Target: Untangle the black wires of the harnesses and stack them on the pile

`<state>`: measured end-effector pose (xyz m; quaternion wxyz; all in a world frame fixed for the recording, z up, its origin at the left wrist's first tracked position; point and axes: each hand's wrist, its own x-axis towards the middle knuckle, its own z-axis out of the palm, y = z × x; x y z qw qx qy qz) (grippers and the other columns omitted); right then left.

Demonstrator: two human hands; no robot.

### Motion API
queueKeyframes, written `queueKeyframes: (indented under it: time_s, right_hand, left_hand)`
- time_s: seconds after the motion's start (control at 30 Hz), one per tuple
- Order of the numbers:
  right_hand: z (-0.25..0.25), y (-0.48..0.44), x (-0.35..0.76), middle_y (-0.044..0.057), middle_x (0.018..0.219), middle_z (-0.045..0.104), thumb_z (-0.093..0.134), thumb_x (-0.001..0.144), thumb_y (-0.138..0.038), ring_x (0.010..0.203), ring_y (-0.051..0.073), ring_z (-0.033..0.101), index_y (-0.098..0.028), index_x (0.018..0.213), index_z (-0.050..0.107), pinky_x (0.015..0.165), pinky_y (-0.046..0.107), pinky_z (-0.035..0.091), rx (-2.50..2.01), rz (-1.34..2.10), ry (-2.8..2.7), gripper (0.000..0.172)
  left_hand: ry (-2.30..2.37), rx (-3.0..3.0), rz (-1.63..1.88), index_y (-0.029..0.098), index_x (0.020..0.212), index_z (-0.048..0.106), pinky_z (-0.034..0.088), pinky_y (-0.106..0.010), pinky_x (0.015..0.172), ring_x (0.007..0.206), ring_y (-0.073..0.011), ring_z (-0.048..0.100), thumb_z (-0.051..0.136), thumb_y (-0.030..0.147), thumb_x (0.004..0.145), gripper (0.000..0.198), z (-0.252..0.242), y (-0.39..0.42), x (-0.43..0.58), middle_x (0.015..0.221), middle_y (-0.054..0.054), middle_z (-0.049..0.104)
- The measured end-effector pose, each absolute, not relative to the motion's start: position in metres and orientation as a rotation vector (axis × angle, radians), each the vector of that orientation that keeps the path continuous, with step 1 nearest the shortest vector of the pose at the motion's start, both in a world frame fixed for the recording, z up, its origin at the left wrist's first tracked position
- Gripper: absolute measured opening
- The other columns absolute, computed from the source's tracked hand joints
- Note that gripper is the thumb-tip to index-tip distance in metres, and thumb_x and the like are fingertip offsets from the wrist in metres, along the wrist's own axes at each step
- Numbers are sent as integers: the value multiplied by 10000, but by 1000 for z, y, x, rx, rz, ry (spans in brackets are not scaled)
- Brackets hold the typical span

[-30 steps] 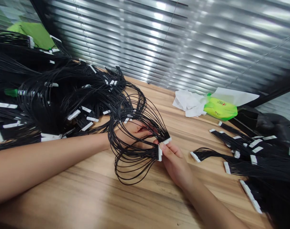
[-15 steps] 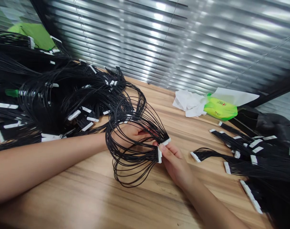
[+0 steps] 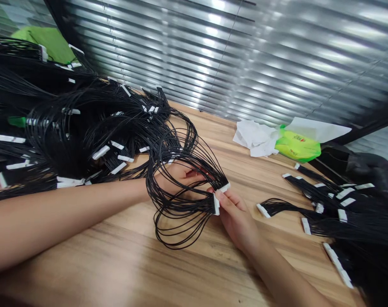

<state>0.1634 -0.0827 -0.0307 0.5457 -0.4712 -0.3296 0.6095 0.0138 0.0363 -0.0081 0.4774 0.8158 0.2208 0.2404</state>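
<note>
A looped wire harness (image 3: 181,204) of thin black wires hangs between my hands above the wooden table. Its two white connectors (image 3: 216,204) sit close together at the right end of the loop. My right hand (image 3: 240,215) pinches them, thumb on top and fingers beneath. Behind and partly inside the loop lies my left hand (image 3: 176,175), its fingers curled around some of the wires. Wires cover much of that hand, so its exact grip is partly hidden.
A large heap of black wire harnesses (image 3: 85,119) fills the left side. More harnesses (image 3: 356,221) lie at the right edge. Crumpled white tissue (image 3: 256,137) and a green tissue pack (image 3: 297,146) rest near the blinds (image 3: 196,55) at the back of the table (image 3: 168,277).
The view has shifted slightly. Both hands keep their hold on the harness, and the connectors stay in nearly the same place.
</note>
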Motion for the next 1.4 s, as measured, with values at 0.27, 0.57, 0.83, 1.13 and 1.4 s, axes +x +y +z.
queueKeyframes:
  time_s: [0.27, 0.57, 0.83, 1.13, 1.4]
  right_hand:
    - [-29, -81, 163, 16, 795, 713, 728, 706, -504, 782, 191, 617, -229, 816, 741, 816, 328, 448, -1097, 1470, -740, 297]
    - [-30, -84, 164, -15, 735, 695, 720, 731, -487, 720, 137, 581, -255, 816, 756, 727, 245, 435, -1098, 1463, -795, 250]
    - [-30, -84, 163, -2, 762, 698, 708, 738, -495, 736, 158, 586, -250, 826, 755, 780, 285, 441, -1135, 1433, -805, 264]
    - [-19, -78, 160, 1, 672, 673, 795, 623, -462, 623, 139, 546, -214, 711, 737, 665, 272, 448, -1110, 1455, -605, 270]
    - [-19, -79, 162, 10, 682, 670, 777, 650, -446, 653, 156, 556, -203, 735, 734, 682, 291, 452, -1137, 1455, -608, 260]
  left_hand:
    - [567, 1888, 531, 109, 1006, 657, 471, -245, 879, 958, -147, 623, 476, 309, 882, 297, -10, 35, 13, 1001, -54, 700]
    - [557, 1878, 498, 89, 1023, 661, 451, -236, 889, 946, -134, 615, 499, 254, 867, 279, -2, 35, 14, 1056, -65, 695]
    - [563, 1872, 507, 110, 976, 658, 454, -218, 909, 965, -122, 619, 495, 246, 871, 237, -4, 35, 15, 1010, -33, 700]
    - [766, 1814, 556, 138, 983, 679, 476, -249, 912, 943, -143, 641, 527, 310, 859, 261, -7, 30, 16, 1002, -21, 713]
    - [740, 1666, 517, 143, 949, 693, 507, -273, 888, 933, -168, 660, 603, 309, 800, 241, -14, 37, 18, 989, -34, 721]
